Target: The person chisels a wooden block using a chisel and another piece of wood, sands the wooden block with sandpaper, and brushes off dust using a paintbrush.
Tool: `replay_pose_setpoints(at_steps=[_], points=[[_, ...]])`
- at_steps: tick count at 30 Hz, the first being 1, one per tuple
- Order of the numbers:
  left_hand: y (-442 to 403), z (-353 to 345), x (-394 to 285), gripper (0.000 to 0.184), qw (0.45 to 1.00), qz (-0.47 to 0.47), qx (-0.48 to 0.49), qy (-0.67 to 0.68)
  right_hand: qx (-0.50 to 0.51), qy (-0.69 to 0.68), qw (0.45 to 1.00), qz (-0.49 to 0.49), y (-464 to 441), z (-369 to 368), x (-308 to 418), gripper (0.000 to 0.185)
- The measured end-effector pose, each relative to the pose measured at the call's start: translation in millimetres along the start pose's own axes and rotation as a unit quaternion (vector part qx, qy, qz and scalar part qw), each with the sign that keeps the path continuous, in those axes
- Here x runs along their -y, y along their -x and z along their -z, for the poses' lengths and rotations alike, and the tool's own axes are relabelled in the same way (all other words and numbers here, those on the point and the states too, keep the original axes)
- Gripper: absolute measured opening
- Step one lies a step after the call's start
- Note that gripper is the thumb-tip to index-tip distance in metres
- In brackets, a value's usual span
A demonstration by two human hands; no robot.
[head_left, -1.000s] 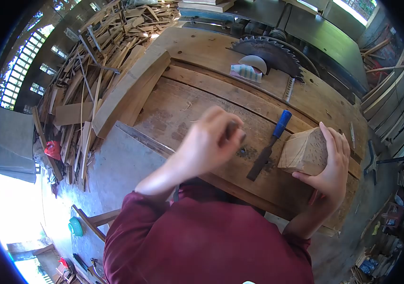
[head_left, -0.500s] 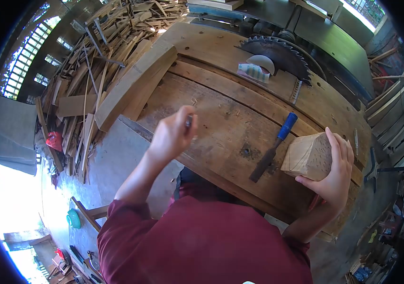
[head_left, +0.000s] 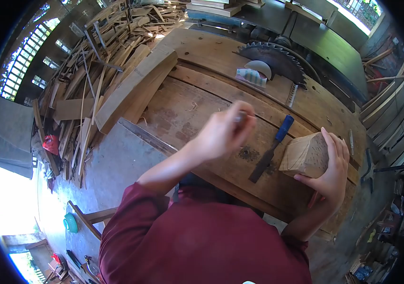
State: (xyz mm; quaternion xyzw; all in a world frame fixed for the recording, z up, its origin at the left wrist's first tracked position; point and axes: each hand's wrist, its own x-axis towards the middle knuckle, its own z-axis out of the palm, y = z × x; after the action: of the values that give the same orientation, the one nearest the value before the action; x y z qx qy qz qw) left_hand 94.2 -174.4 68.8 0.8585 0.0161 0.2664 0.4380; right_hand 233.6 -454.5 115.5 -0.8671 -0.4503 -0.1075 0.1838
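My right hand [head_left: 332, 163] is wrapped round the right side of a pale wooden block [head_left: 301, 155], whose speckled face shows many small marks. The block rests on the wooden bench [head_left: 176, 111]. My left hand [head_left: 228, 130] is raised over the middle of the bench, its fingers curled round something small and dark; motion blur hides what it is. Between my hands lies a chisel [head_left: 267, 154] with a blue handle, its dark blade pointing toward me, just left of the block.
A large circular saw blade [head_left: 277, 61] stands at the bench's back, beside a patterned packet [head_left: 251, 77]. A thick curved timber [head_left: 135, 87] lies at the left end. Scrap wood [head_left: 74, 106] is heaped beyond it. A red object [head_left: 315, 199] shows by my right wrist.
My left hand swung left toward the bench's front edge, then back right over the middle. My right hand has stayed on the block. The camera view has shifted slightly.
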Motion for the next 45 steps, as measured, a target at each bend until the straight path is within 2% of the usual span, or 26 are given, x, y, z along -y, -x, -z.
replay_pose_setpoints(at_steps=[3,5,9,11,17,19,22,25,29,31,33,35,37,38,42,45], points=[[-18,-39,21,0.025,0.998,-0.044,0.031,0.022,-0.001,0.004,1.000,0.000,-1,1,0,0.117],[-23,-38,32,0.023,1.000,-0.011,-0.001,0.020,-0.002,0.008,1.000,0.000,-1,1,1,0.117],[-27,-2,61,0.017,0.990,-0.004,-0.105,-0.093,0.000,0.004,1.000,0.003,-1,0,1,0.118],[-16,33,63,0.016,0.979,0.051,-0.137,-0.143,0.002,-0.002,1.000,0.005,-1,1,0,0.118],[73,123,70,0.018,0.896,0.174,-0.244,-0.327,0.006,0.007,1.000,-0.018,1,-1,2,0.121],[106,142,67,0.022,0.825,0.239,-0.224,-0.461,-0.002,0.009,1.000,-0.019,1,-1,3,0.121],[132,155,54,0.021,0.812,0.277,-0.233,-0.458,-0.004,0.006,1.000,-0.022,0,-2,5,0.121],[119,155,44,0.019,0.848,0.159,-0.289,-0.415,-0.003,0.003,1.000,-0.023,0,-2,5,0.121],[67,135,52,0.013,0.915,0.080,-0.350,-0.184,-0.002,0.009,1.000,-0.019,0,-1,5,0.121],[33,107,56,0.012,0.945,0.062,-0.317,-0.053,-0.004,0.005,1.000,-0.017,0,-1,4,0.121],[12,71,60,0.013,0.972,0.036,-0.222,0.073,-0.006,0.006,1.000,-0.017,0,-1,3,0.120],[-2,42,44,0.014,0.995,0.001,-0.094,0.016,-0.006,0.009,1.000,-0.015,0,-1,3,0.120],[-12,17,51,0.016,0.997,-0.044,0.028,0.062,-0.004,0.014,0.999,-0.038,1,-1,6,0.120],[-13,12,53,0.016,0.996,-0.038,0.059,0.057,-0.003,0.015,0.999,-0.048,2,-1,7,0.120],[-28,31,74,0.016,1.000,0.023,-0.005,0.006,-0.002,0.015,0.998,-0.056,1,-2,8,0.122],[-31,65,105,0.014,0.989,0.026,-0.130,-0.072,0.001,0.016,0.998,-0.057,2,-3,9,0.122]])
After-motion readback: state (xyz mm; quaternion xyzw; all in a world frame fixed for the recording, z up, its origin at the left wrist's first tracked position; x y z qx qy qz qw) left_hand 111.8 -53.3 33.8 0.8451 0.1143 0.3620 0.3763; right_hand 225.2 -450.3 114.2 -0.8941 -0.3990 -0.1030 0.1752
